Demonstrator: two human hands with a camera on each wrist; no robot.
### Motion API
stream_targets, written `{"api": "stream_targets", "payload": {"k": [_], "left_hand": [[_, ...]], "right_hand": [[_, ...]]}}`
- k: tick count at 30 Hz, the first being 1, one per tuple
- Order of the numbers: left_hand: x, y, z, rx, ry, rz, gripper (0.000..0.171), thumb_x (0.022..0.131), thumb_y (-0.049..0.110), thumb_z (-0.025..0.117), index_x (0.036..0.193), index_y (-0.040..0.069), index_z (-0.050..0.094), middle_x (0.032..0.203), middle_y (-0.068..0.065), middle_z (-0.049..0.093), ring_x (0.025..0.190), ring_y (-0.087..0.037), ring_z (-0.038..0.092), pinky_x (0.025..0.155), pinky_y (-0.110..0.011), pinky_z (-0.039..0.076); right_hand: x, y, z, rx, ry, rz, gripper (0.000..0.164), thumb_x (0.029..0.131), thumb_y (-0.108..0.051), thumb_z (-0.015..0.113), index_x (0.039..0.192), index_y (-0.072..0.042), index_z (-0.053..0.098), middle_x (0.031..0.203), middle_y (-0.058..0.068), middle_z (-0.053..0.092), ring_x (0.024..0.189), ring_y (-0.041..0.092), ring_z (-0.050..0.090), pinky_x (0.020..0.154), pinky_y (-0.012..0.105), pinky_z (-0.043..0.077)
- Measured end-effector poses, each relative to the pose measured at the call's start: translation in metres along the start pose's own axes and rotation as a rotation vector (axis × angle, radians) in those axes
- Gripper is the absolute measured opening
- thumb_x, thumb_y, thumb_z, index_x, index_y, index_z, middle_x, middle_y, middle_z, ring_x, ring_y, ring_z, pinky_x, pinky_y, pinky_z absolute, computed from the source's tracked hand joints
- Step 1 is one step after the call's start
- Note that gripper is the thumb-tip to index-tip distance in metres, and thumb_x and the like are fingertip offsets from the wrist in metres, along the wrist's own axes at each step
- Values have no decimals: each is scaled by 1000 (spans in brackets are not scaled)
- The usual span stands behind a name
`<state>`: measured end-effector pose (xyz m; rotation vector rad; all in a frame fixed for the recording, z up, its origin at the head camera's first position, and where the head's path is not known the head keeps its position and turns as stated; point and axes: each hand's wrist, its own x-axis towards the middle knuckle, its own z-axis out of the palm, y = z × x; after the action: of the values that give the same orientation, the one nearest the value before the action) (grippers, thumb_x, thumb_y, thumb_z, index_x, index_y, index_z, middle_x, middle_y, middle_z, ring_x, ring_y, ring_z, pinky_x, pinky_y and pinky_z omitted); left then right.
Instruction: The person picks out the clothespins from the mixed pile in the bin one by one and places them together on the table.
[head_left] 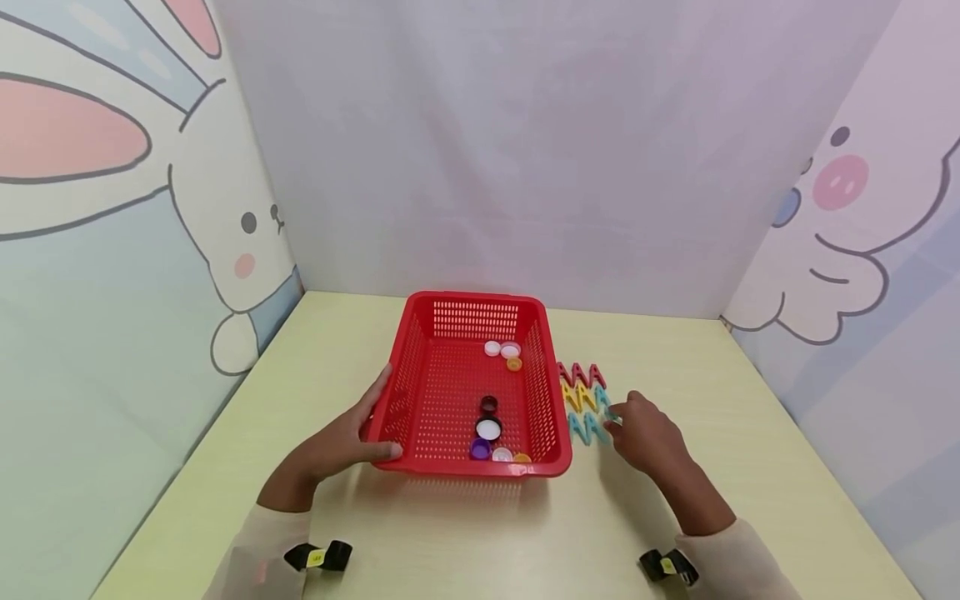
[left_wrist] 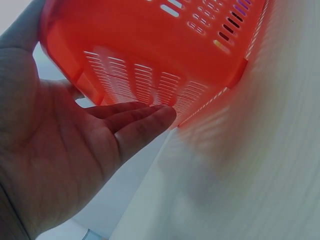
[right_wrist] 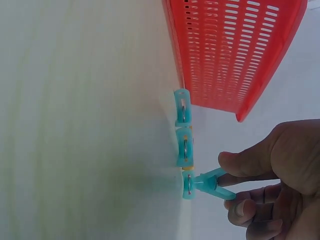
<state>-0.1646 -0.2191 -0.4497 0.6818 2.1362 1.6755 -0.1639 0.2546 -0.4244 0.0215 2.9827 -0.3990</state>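
A red plastic basket (head_left: 472, 468) stands on the table with several bottle caps inside. My left hand (head_left: 341, 437) grips its left rim near the front corner, thumb over the edge. In the left wrist view, the fingers (left_wrist: 145, 122) lie along the basket's outer wall. To the right of the basket, my right hand (head_left: 648, 433) pinches a teal clothespin (right_wrist: 216, 184) by its spread handles. Beside that hand lie rows of clothespins: red clothespins (head_left: 577, 374) at the back, yellow clothespins (head_left: 586, 397) with a teal one in the middle, and teal clothespins (head_left: 591, 427) in front.
Among the caps in the basket are a purple cap (head_left: 481, 449), a black-rimmed white cap (head_left: 489, 428), a dark ring-like cap (head_left: 489, 404) and a yellow cap (head_left: 513, 364). A pale curtain (head_left: 487, 167) hangs behind the table (head_left: 450, 542), with cartoon-printed panels on both sides.
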Motion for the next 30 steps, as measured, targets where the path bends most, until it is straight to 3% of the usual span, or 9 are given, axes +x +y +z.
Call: {"api": "stream_targets", "payload": {"k": [24,30], "left_hand": [[0,-3,1,-8,10,-36,128,88,18,85,177,31,-7,166,-28,32,144,-47,49,94,-40,68],[-1,-3,0,2,13,-33,129,88,22,87,177,31,-7,165,-28,32,143,-46,48,93,-38,68]], "right_hand": [[4,9,6,-4,-72,35,46,97,-25,82,137,-3,75,109,15,67,88,25,59,67,36,54],[4,10,6,-7,-96,40,46,98,-24,81,139,-4,74,134,24,71,98,30,64,75,44,61]]}}
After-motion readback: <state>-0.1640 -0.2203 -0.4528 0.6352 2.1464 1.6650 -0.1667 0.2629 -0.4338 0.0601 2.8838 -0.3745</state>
